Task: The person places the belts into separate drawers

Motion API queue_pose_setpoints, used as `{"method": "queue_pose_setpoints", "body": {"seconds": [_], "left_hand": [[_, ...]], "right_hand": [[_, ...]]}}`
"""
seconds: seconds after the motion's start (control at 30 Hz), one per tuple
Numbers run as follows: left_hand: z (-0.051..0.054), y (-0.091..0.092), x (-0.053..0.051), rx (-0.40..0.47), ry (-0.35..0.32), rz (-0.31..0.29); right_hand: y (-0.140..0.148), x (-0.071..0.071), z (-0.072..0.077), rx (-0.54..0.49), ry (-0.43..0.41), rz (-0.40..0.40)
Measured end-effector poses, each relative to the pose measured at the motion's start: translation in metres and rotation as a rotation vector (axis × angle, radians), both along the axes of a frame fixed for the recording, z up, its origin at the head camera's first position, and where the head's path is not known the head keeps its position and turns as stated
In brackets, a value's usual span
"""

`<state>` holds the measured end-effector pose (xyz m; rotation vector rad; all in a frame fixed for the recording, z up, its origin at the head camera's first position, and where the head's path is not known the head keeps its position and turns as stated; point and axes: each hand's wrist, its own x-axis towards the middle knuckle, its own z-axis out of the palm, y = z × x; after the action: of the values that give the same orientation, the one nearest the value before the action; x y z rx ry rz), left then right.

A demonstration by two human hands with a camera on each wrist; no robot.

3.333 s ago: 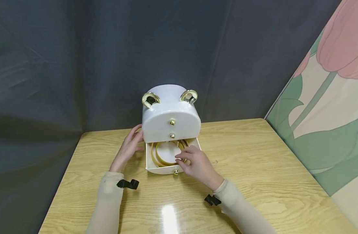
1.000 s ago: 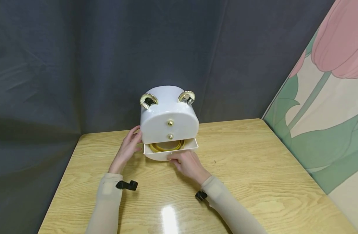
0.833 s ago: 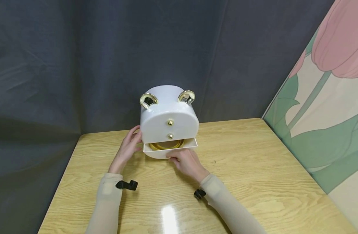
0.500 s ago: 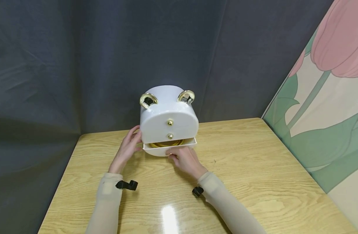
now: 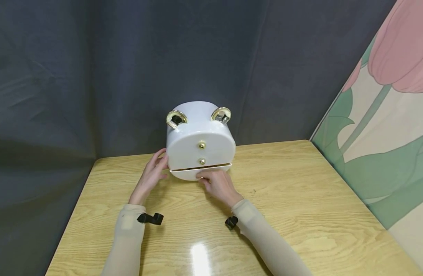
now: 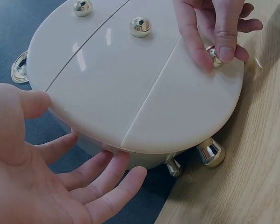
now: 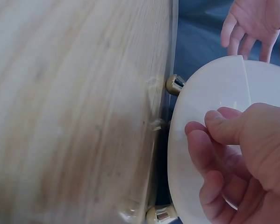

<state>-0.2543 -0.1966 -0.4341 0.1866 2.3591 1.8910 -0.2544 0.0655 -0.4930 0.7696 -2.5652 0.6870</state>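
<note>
A white rounded drawer box (image 5: 201,128) with gold ear-like rings on top stands at the table's back. Its bottom drawer (image 5: 183,174) shows only a thin dark slit above its front in the head view, and lies about flush in the left wrist view. My right hand (image 5: 219,186) pinches the gold knob (image 6: 213,57) of that drawer between thumb and fingers; the fingers hide the knob in the right wrist view. My left hand (image 5: 150,172) touches the box's left side with relaxed, spread fingers. The bangles inside the drawer are hidden.
Two more gold knobs, the upper knob (image 5: 202,145) and the middle knob (image 5: 202,161), sit on the box's front. Short gold feet (image 6: 211,152) hold it off the wooden table (image 5: 301,199). A dark curtain (image 5: 197,50) hangs right behind the box.
The right hand has gone from over the gold bangles in the open drawer to its knob. The drawer has slid inward until nearly shut, covering the bangles. My left hand has stayed put.
</note>
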Motion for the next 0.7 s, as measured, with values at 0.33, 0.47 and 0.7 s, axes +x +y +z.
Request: {"method": "queue_pose_setpoints", "body": {"seconds": [0.33,0.47,0.7], "left_hand": [[0.0002,0.002,0.0015,-0.015,-0.014,-0.017],[-0.0006,0.0009,0.0013,-0.016,-0.017,-0.013],[-0.0003,0.0013,0.0009,-0.024,-0.019,0.0]], "right_hand": [[0.0004,-0.0053,-0.0037,-0.052,-0.001,-0.018],[-0.0006,-0.006,-0.0045,-0.068,-0.035,-0.029],[-0.0016,-0.0069,-0.0044,-0.09,-0.089,-0.02]]}}
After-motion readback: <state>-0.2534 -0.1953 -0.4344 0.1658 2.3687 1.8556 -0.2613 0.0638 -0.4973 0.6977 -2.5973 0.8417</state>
